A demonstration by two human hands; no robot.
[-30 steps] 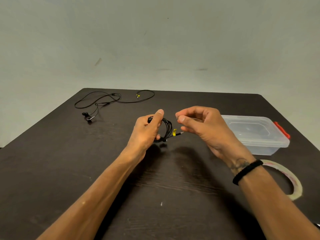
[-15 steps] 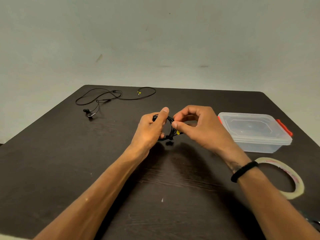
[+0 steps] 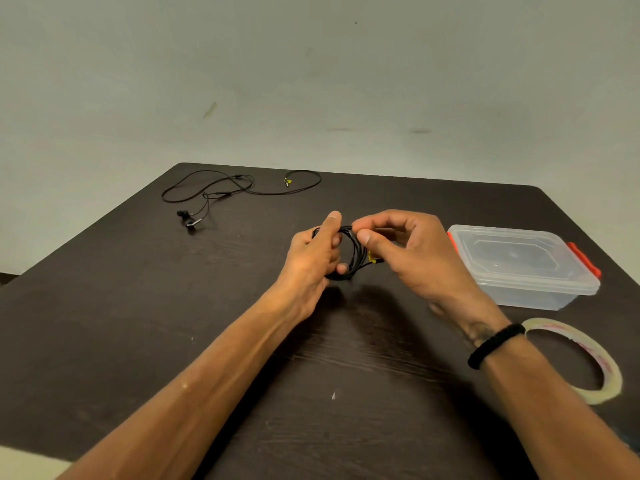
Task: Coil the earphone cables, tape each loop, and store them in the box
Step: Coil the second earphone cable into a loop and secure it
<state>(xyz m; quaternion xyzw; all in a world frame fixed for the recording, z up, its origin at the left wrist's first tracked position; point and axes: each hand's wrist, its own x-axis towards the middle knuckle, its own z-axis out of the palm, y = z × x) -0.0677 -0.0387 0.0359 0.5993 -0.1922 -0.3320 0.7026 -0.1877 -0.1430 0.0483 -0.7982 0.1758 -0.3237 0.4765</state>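
The gap is closed — the coiled earphone cable [image 3: 356, 252], gripped by the left hand [image 3: 313, 258], is now pinched by the right hand [image 3: 408, 249] too — taping comes next.

Your left hand [image 3: 313, 258] covers the left side of the coil [image 3: 355, 252]; your right hand [image 3: 408, 251] hides the plug end past the yellow tag [image 3: 372, 257]. Your right forearm covers the near-left arc of the tape roll [image 3: 604, 365]. Print on the tape: too blurred to read. Worktop [image 3: 104, 323] is cut off at left, right and bottom edges.
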